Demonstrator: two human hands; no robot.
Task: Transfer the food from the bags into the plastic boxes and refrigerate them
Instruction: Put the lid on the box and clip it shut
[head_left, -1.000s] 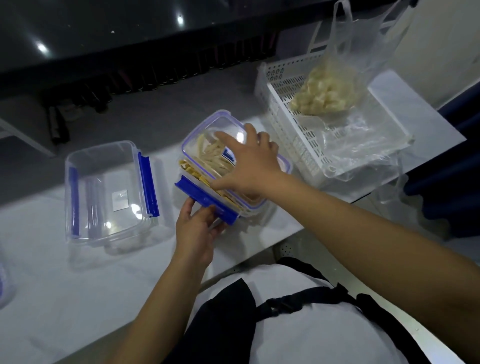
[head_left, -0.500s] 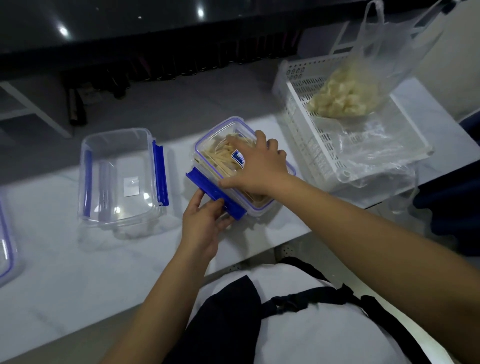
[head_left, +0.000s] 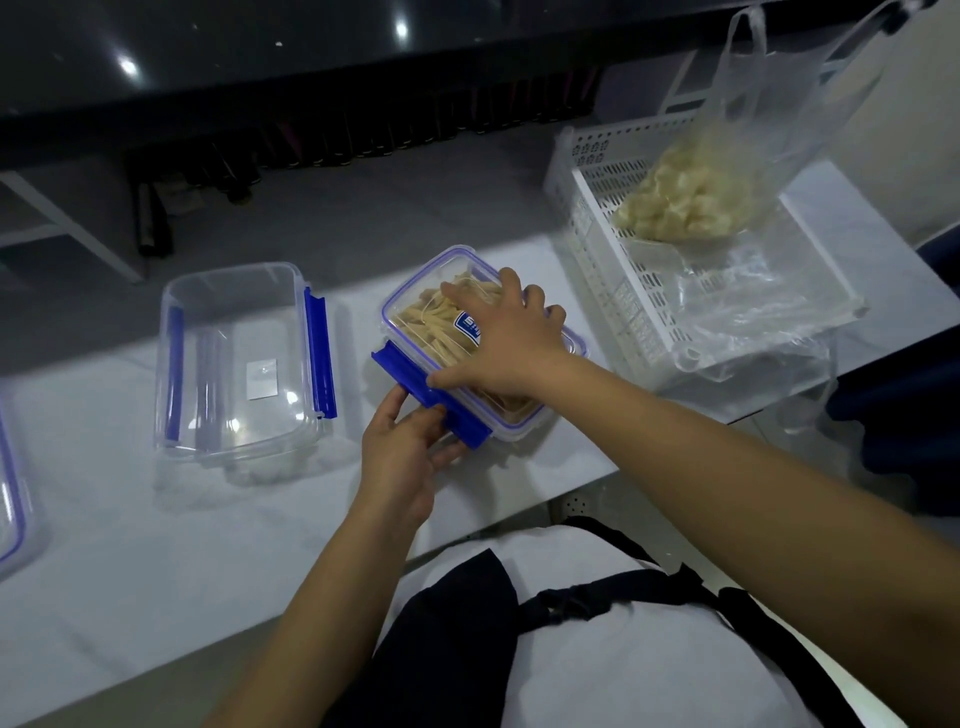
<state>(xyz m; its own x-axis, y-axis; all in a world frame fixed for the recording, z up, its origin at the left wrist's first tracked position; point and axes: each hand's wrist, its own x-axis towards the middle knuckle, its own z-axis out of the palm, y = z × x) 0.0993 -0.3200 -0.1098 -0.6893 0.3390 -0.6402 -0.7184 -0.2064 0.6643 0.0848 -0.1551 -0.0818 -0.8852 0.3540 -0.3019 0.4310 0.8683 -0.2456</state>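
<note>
Since a second ago your right hand has slid nearer across the lid, and the lid now sits flat on the filled box instead of tilted.

At the far left edge you can see part of another lid with a blue seal. Next comes the empty clear box with blue clips, standing open on the white table, well apart from your hands. Your left hand is at the near side of the filled box, fingers curled around the blue latch, which sticks out, not folded down. The box holds pale strips of food and sits mid-table. Your right hand lies flat on its lid, fingers spread, thumb by the latch. To the right, the white perforated basket holds a clear bag of pale chunks, its handles standing up, with a crumpled clear bag beside it.
</note>
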